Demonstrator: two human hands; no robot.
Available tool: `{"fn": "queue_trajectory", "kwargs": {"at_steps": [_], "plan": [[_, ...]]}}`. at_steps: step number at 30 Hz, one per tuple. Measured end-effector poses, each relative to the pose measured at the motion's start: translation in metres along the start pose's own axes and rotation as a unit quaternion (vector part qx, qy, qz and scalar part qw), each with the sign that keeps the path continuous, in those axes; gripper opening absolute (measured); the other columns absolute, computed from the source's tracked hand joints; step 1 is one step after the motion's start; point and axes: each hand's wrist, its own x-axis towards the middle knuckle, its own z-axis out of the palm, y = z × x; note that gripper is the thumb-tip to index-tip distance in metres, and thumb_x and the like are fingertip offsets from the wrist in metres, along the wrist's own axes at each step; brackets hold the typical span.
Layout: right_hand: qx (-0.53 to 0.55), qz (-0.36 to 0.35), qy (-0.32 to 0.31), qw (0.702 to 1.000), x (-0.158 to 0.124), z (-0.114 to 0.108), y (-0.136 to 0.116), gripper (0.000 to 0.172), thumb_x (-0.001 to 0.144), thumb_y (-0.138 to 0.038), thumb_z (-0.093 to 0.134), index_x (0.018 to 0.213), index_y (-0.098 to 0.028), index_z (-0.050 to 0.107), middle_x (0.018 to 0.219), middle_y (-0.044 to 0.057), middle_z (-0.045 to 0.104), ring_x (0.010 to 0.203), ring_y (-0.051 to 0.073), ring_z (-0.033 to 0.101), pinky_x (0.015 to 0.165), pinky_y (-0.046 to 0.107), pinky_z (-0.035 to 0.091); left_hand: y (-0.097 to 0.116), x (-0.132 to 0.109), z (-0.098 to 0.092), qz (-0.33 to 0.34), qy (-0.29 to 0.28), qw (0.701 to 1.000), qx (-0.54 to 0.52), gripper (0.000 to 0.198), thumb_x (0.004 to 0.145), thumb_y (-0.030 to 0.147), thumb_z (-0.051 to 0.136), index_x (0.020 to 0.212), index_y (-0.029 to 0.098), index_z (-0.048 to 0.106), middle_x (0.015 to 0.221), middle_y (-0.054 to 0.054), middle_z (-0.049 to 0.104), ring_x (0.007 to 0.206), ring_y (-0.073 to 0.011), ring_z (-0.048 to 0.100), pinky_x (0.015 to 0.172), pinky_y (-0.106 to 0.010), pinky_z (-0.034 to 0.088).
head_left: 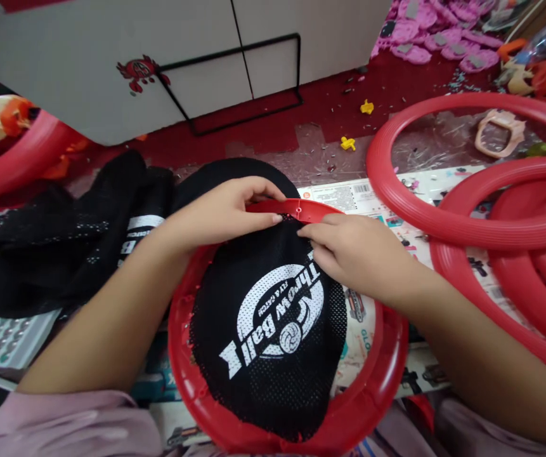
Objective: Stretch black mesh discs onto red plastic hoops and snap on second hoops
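Note:
A red plastic ring (pixel 389 355) lies in front of me, its hollow ribbed side up. Over it is spread a black mesh fabric disc (pixel 273 393) with white "Throw Ball" print. At the ring's far edge my left hand (pixel 225 212) pinches the mesh edge against the rim, thumb on the near side and fingers over the far side. Just right of it, my right hand (pixel 349 251) presses bent fingers on the mesh and rim. The mesh leaves a gap along the ring's right side.
More red rings (pixel 467 235) are stacked at the right. Black mesh pieces (pixel 63 235) lie heaped on the left, near a white tray (pixel 11 339) of small round metallic parts. A white board (pixel 196 38) with a black wire stand is behind. Pink parts (pixel 429 28) lie far right.

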Motion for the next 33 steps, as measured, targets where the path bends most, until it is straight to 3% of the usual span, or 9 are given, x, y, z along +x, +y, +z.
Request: {"fn": "queue_trajectory", "kwargs": {"at_steps": [4, 8, 12, 16, 19, 23, 27, 30, 33], "plan": [[-0.020, -0.005, -0.037, 0.999, -0.002, -0.001, 0.000, 0.022, 0.087, -0.017, 0.047, 0.090, -0.020, 0.068, 0.085, 0.005, 0.069, 0.077, 0.022, 0.064, 0.054, 0.031, 0.024, -0.004, -0.007, -0.016, -0.023, -0.059, 0.998, 0.003, 0.064, 0.067, 0.029, 0.074, 0.126, 0.023, 0.048, 0.127, -0.007, 0.058, 0.116, -0.0242, 0.057, 0.098, -0.039, 0.047], [-0.019, -0.005, 0.002, 1.000, -0.001, 0.003, 0.000, 0.022, 0.085, -0.010, 0.042, 0.091, -0.017, 0.062, 0.085, 0.006, 0.068, 0.077, 0.022, 0.063, 0.055, 0.031, 0.026, 0.004, -0.008, -0.013, -0.045, -0.024, 0.995, 0.089, 0.051, 0.070, 0.028, 0.068, 0.118, 0.022, 0.054, 0.120, -0.006, 0.063, 0.107, -0.0242, 0.062, 0.095, -0.041, 0.048], [0.021, 0.084, 0.027, 0.996, -0.001, -0.004, -0.003, 0.026, 0.084, -0.012, 0.043, 0.103, -0.011, 0.061, 0.091, 0.012, 0.068, 0.081, 0.024, 0.062, 0.062, 0.031, 0.033, 0.011, -0.008, -0.012, -0.078, 0.002, 0.986, 0.148, 0.050, 0.068, 0.032, 0.069, 0.115, 0.023, 0.057, 0.112, -0.005, 0.066, 0.096, -0.0242, 0.064, 0.084, -0.038, 0.050], [0.112, 0.051, 0.021, 0.992, -0.001, -0.011, -0.004, 0.019, 0.082, -0.013, 0.046, 0.082, -0.014, 0.064, 0.092, 0.010, 0.065, 0.086, 0.021, 0.059, 0.070, 0.030, 0.036, 0.013, -0.015, -0.020, -0.100, -0.082, 0.968, 0.215, 0.052, 0.068, 0.037, 0.071, 0.117, 0.028, 0.057, 0.101, -0.002, 0.068, 0.083, -0.0234, 0.064, 0.069, -0.032, 0.049], [0.254, -0.006, 0.042, 0.966, -0.001, -0.008, -0.003, 0.012, 0.079, -0.014, 0.049, 0.083, -0.017, 0.060, 0.086, 0.003, 0.063, 0.080, 0.015, 0.056, 0.069, 0.026, 0.037, 0.015, -0.017, -0.021, -0.034, -0.067, 0.970, 0.233, 0.050, 0.074, 0.045, 0.066, 0.119, 0.025, 0.058, 0.113, -0.005, 0.065, 0.097, -0.0255, 0.061, 0.081, -0.034, 0.049], [0.362, 0.045, 0.054, 0.929, -0.001, -0.003, -0.001, 0.003, 0.079, -0.018, 0.053, 0.081, -0.020, 0.055, 0.069, -0.005, 0.057, 0.061, 0.010, 0.050, 0.057, 0.022, 0.033, 0.018, -0.005, -0.009, 0.105, -0.024, 0.982, 0.155, 0.042, 0.081, 0.043, 0.060, 0.115, 0.019, 0.062, 0.132, -0.009, 0.055, 0.122, -0.0256, 0.051, 0.105, -0.038, 0.039], [0.282, 0.092, 0.073, 0.952, 0.000, -0.004, 0.000, 0.007, 0.083, -0.021, 0.055, 0.080, -0.018, 0.061, 0.067, -0.002, 0.060, 0.062, 0.012, 0.051, 0.059, 0.024, 0.031, 0.022, 0.013, 0.003, 0.105, -0.075, 0.985, 0.118, 0.023, 0.080, 0.033, 0.059, 0.092, 0.018, 0.070, 0.115, -0.007, 0.064, 0.107, -0.0211, 0.060, 0.095, -0.033, 0.045], [0.198, 0.082, 0.065, 0.975, 0.002, -0.004, 0.003, 0.016, 0.087, -0.021, 0.052, 0.092, -0.017, 0.066, 0.077, 0.003, 0.067, 0.068, 0.016, 0.057, 0.062, 0.026, 0.034, 0.020, 0.018, 0.005, 0.080, -0.049, 0.991, 0.093, 0.018, 0.077, 0.032, 0.060, 0.079, 0.017, 0.069, 0.097, -0.005, 0.066, 0.092, -0.0185, 0.062, 0.084, -0.030, 0.048], [0.156, 0.027, 0.053, 0.986, 0.003, 0.000, 0.008, 0.031, 0.088, -0.016, 0.045, 0.110, -0.020, 0.067, 0.095, 0.006, 0.072, 0.082, 0.020, 0.063, 0.069, 0.028, 0.038, 0.015, 0.017, 0.003, 0.056, -0.031, 0.995, 0.072, 0.018, 0.076, 0.032, 0.060, 0.073, 0.015, 0.067, 0.095, -0.005, 0.065, 0.086, -0.0173, 0.062, 0.078, -0.028, 0.047]]}}
